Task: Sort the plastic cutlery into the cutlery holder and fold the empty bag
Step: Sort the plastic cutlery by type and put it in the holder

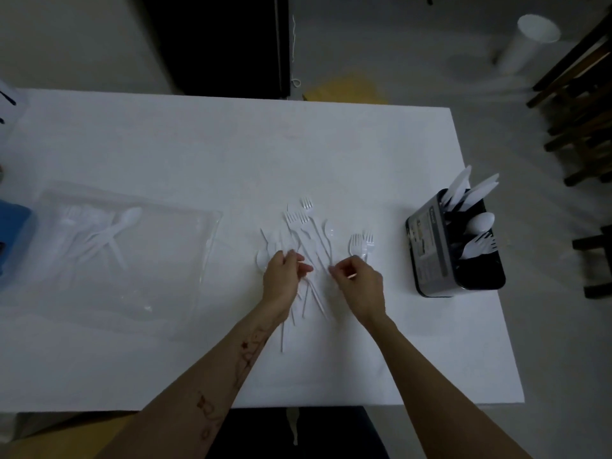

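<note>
Both bare forearms are stretched forward from the near edge. The left hand [284, 275] is held palm-down, fingers curled rightward. The right hand [359, 280] is set close beside it, fingers curled leftward, fingertips nearly meeting.

Dim light; a white table [231, 154] on a pale grey floor [414, 44], dark wooden chairs [583, 104] and a white tube [526, 41] far right beyond the fingers
</note>
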`<state>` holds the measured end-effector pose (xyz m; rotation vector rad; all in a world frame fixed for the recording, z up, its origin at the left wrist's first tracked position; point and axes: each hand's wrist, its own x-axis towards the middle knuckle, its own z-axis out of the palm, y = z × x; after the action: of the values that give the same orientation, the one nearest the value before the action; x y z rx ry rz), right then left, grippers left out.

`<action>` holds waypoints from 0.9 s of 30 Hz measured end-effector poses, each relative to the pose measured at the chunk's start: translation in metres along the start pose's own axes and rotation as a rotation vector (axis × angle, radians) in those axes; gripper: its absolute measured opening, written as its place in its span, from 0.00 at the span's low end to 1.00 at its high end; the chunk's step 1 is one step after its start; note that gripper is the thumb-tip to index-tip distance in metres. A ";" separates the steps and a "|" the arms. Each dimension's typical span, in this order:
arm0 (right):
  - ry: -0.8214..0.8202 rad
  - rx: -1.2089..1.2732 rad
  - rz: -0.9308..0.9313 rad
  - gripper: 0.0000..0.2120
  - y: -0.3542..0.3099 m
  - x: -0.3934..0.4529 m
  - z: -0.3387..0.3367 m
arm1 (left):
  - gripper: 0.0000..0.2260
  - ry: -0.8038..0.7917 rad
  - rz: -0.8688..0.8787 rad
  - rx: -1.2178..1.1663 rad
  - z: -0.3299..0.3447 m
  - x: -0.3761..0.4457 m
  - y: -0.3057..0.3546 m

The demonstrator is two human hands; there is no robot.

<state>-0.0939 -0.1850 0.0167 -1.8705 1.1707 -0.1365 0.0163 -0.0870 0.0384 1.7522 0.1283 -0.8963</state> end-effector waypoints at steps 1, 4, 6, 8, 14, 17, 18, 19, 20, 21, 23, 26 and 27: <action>0.085 -0.069 0.009 0.08 0.001 0.004 0.005 | 0.12 0.001 -0.021 -0.024 -0.003 -0.001 -0.002; 0.099 -0.190 0.084 0.08 -0.003 0.015 0.018 | 0.12 -0.021 -0.057 -0.025 -0.010 -0.006 -0.010; 0.058 -0.220 0.122 0.07 -0.006 0.020 0.023 | 0.12 -0.028 -0.063 -0.026 -0.011 -0.009 -0.014; 0.056 -0.212 0.160 0.05 -0.005 0.021 0.023 | 0.12 -0.029 -0.072 -0.026 -0.012 -0.010 -0.017; 0.185 -0.210 0.185 0.07 0.014 0.006 0.002 | 0.09 -0.043 -0.112 -0.016 -0.015 -0.010 -0.024; 0.194 -0.254 0.062 0.11 0.011 0.001 0.005 | 0.07 -0.039 -0.139 -0.043 -0.015 -0.008 -0.026; 0.151 -0.284 0.010 0.11 0.007 0.001 0.010 | 0.07 -0.041 -0.147 -0.060 -0.015 -0.008 -0.026; 0.094 -0.309 -0.022 0.10 0.002 0.004 0.016 | 0.07 -0.045 -0.148 -0.068 -0.015 -0.009 -0.026; 0.041 -0.324 -0.031 0.10 -0.002 0.007 0.022 | 0.08 -0.049 -0.145 -0.063 -0.016 -0.009 -0.025; 0.004 -0.327 -0.019 0.09 -0.006 0.011 0.029 | 0.09 -0.054 -0.137 -0.054 -0.017 -0.009 -0.026; -0.025 -0.301 0.029 0.08 -0.012 0.018 0.038 | 0.10 -0.063 -0.120 -0.024 -0.019 -0.009 -0.026; -0.021 -0.252 0.077 0.07 -0.010 0.020 0.034 | 0.11 -0.067 -0.116 -0.008 -0.022 -0.009 -0.027; -0.001 -0.246 0.079 0.07 -0.007 0.018 0.030 | 0.10 -0.069 -0.121 -0.018 -0.023 -0.010 -0.028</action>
<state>-0.0641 -0.1788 -0.0018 -2.0316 1.3071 0.0548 0.0072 -0.0534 0.0254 1.7091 0.1980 -1.0392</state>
